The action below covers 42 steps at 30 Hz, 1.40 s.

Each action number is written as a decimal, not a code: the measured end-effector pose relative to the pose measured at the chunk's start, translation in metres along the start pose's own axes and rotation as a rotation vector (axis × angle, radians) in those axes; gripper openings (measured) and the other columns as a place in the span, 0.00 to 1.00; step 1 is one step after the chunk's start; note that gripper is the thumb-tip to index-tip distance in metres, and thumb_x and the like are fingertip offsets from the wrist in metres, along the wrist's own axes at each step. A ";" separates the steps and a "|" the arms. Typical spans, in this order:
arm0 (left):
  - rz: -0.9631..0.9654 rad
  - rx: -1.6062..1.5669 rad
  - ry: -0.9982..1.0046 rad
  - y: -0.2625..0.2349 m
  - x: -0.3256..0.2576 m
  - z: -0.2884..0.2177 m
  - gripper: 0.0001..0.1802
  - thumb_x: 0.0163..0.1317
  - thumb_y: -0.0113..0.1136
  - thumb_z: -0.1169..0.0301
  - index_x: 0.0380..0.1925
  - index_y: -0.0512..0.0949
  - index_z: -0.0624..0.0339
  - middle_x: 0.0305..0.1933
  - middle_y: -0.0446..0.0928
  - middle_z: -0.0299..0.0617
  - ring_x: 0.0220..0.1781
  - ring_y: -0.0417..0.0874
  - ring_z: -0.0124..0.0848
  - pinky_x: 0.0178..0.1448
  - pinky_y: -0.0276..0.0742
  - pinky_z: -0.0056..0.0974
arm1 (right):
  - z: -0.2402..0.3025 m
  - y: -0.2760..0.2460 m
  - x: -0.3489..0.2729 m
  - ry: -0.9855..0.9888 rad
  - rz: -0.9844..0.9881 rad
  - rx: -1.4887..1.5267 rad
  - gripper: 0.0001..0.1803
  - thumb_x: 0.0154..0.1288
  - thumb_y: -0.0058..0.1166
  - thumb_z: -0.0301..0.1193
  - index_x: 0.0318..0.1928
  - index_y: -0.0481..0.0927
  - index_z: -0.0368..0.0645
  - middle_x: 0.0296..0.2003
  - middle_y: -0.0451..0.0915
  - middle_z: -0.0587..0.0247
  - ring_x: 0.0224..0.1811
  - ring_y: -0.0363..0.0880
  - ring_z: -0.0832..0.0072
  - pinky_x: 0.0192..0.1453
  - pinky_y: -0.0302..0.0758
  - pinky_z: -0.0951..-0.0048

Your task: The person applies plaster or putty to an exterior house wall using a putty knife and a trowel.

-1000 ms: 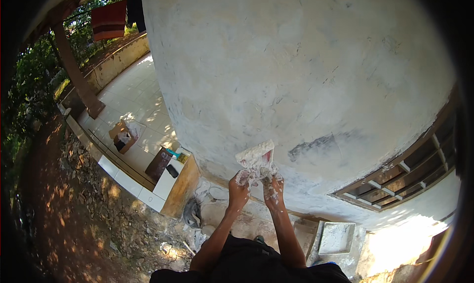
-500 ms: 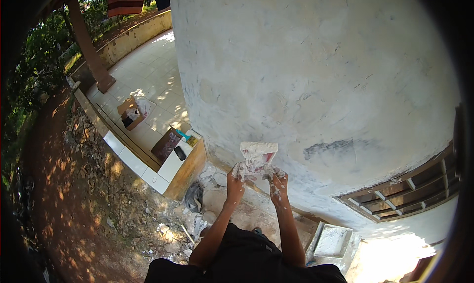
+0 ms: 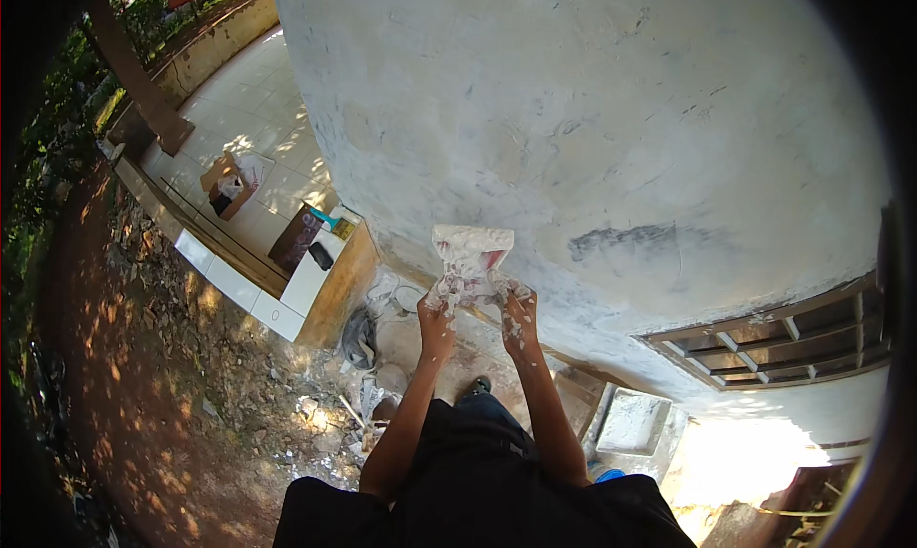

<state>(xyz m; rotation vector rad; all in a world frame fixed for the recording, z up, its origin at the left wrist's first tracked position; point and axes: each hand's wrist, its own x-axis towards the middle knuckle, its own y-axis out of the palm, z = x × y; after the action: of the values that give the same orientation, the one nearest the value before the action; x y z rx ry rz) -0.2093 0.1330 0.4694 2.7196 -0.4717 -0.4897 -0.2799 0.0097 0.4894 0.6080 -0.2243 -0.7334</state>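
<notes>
Scraper (image 3: 475,252), broad at its far edge and caked in white paste (image 3: 468,235) with reddish patches showing through, was held up in front of the person, between both hands and before the wall (image 3: 583,118); whether it touched the wall could not be told. The left hand (image 3: 439,307) grasped its near left side, the fingers smeared with paste. The right hand (image 3: 519,317) grasped the near right side, clumps of paste spotting its back. Just how the fingers wrapped round it was hard to see under the coating.

The wall was pale and patchy, with a dark smudge (image 3: 621,237) to the right of the scraper. A barred window (image 3: 764,345) sat low on the right, and a shallow tray (image 3: 660,428) with white residue lay near the right forearm. To the left, a white-topped ledge (image 3: 306,280) carried a black object (image 3: 321,255) and a turquoise tool (image 3: 323,218). Beyond it, an open cardboard box (image 3: 214,176) stood on the tiled floor (image 3: 229,99).
</notes>
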 end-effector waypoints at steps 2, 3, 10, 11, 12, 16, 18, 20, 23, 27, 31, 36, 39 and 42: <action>0.002 -0.047 0.142 0.003 0.001 0.009 0.34 0.32 0.46 0.96 0.45 0.66 0.60 0.52 0.55 0.47 0.57 0.65 0.39 0.49 0.72 0.38 | 0.015 0.001 0.000 0.009 0.018 0.100 0.18 0.60 0.48 0.26 0.49 0.59 0.42 0.48 0.68 0.58 0.52 0.69 0.70 0.54 0.68 0.69; 0.006 -0.042 0.139 -0.001 0.005 0.021 0.34 0.32 0.46 0.96 0.45 0.66 0.60 0.52 0.55 0.47 0.57 0.65 0.39 0.49 0.72 0.38 | 0.014 -0.009 0.004 0.008 0.012 0.103 0.18 0.60 0.48 0.26 0.49 0.59 0.42 0.48 0.68 0.58 0.52 0.69 0.70 0.54 0.68 0.69; -0.065 -0.322 -0.094 0.033 -0.002 0.033 0.18 0.53 0.47 0.81 0.44 0.61 0.55 0.46 0.68 0.42 0.46 0.75 0.33 0.44 0.74 0.32 | 0.038 -0.057 0.005 0.054 0.113 -0.031 0.28 0.55 0.53 0.25 0.54 0.55 0.44 0.50 0.67 0.55 0.51 0.69 0.67 0.57 0.66 0.66; -0.052 -0.307 -0.102 0.040 -0.007 0.028 0.18 0.53 0.47 0.81 0.44 0.61 0.55 0.46 0.68 0.42 0.46 0.75 0.33 0.44 0.74 0.32 | 0.040 -0.059 0.004 0.073 0.136 -0.124 0.30 0.55 0.54 0.24 0.55 0.54 0.43 0.50 0.67 0.55 0.51 0.69 0.68 0.57 0.65 0.66; 0.028 -0.270 -0.098 0.045 -0.010 0.027 0.20 0.53 0.47 0.83 0.46 0.59 0.60 0.48 0.66 0.43 0.48 0.72 0.33 0.49 0.73 0.33 | 0.041 -0.062 0.004 0.062 0.113 -0.117 0.30 0.55 0.54 0.24 0.55 0.54 0.43 0.50 0.67 0.55 0.51 0.69 0.68 0.57 0.65 0.66; 0.248 0.577 0.434 0.026 -0.007 0.082 0.19 0.57 0.49 0.79 0.46 0.56 0.64 0.49 0.64 0.44 0.49 0.71 0.33 0.53 0.71 0.35 | 0.043 -0.070 0.002 0.013 -0.050 -0.140 0.29 0.52 0.57 0.25 0.51 0.56 0.42 0.45 0.69 0.56 0.45 0.71 0.73 0.46 0.70 0.75; 0.251 0.442 0.302 0.020 -0.003 0.109 0.21 0.51 0.47 0.85 0.46 0.59 0.63 0.50 0.64 0.45 0.52 0.70 0.36 0.54 0.71 0.37 | 0.044 -0.080 -0.004 -0.014 -0.143 -0.079 0.29 0.51 0.57 0.26 0.51 0.56 0.42 0.45 0.69 0.56 0.44 0.71 0.74 0.46 0.70 0.75; 0.260 0.312 0.159 0.026 -0.005 0.115 0.26 0.44 0.44 0.91 0.46 0.61 0.62 0.52 0.65 0.46 0.54 0.69 0.39 0.54 0.71 0.38 | 0.045 -0.093 -0.011 -0.052 -0.243 -0.019 0.29 0.51 0.58 0.26 0.51 0.57 0.43 0.45 0.69 0.56 0.43 0.72 0.74 0.45 0.70 0.75; 0.306 0.425 0.086 0.051 -0.020 0.096 0.26 0.46 0.43 0.90 0.48 0.61 0.64 0.53 0.65 0.47 0.57 0.67 0.41 0.57 0.69 0.42 | 0.050 -0.120 -0.026 -0.190 -0.354 0.063 0.28 0.52 0.57 0.26 0.50 0.56 0.43 0.43 0.70 0.57 0.41 0.72 0.75 0.43 0.70 0.77; 0.542 0.554 0.139 0.050 -0.019 0.091 0.24 0.51 0.42 0.85 0.52 0.61 0.65 0.56 0.64 0.48 0.58 0.67 0.42 0.59 0.68 0.42 | 0.063 -0.147 -0.061 -0.273 -0.408 -0.124 0.27 0.53 0.57 0.31 0.49 0.57 0.44 0.43 0.70 0.59 0.41 0.72 0.77 0.43 0.69 0.79; 0.520 0.084 -0.257 0.090 -0.047 0.057 0.24 0.51 0.44 0.84 0.52 0.64 0.67 0.52 0.68 0.47 0.56 0.68 0.37 0.58 0.66 0.38 | 0.085 -0.186 -0.118 -0.184 -0.614 -0.402 0.27 0.54 0.58 0.37 0.49 0.59 0.43 0.44 0.70 0.60 0.42 0.71 0.79 0.42 0.70 0.79; 0.633 0.240 -0.308 0.128 -0.082 0.062 0.21 0.53 0.45 0.79 0.51 0.66 0.67 0.49 0.70 0.43 0.52 0.70 0.35 0.54 0.68 0.36 | 0.115 -0.255 -0.182 -0.247 -0.820 -0.813 0.10 0.59 0.49 0.28 0.40 0.70 0.38 0.29 0.75 0.63 0.33 0.73 0.81 0.36 0.69 0.81; 0.714 0.204 -0.344 0.142 -0.095 0.087 0.21 0.53 0.46 0.79 0.50 0.68 0.67 0.49 0.71 0.45 0.50 0.73 0.36 0.53 0.70 0.37 | 0.142 -0.284 -0.223 -0.252 -0.995 -1.142 0.07 0.54 0.50 0.23 0.34 0.75 0.35 0.24 0.77 0.56 0.24 0.72 0.69 0.28 0.67 0.72; 0.783 0.159 -0.382 0.163 -0.119 0.117 0.21 0.52 0.46 0.79 0.50 0.68 0.67 0.49 0.72 0.46 0.48 0.75 0.37 0.52 0.72 0.39 | 0.181 -0.313 -0.252 -0.421 -1.213 -1.126 0.08 0.51 0.52 0.25 0.32 0.74 0.34 0.22 0.74 0.53 0.23 0.70 0.61 0.29 0.67 0.67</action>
<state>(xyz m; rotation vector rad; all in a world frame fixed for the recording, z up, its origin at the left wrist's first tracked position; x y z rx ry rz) -0.4017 0.0018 0.4602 2.2951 -1.6320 -0.7508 -0.7104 -0.0792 0.4545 -0.6112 0.2322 -1.9489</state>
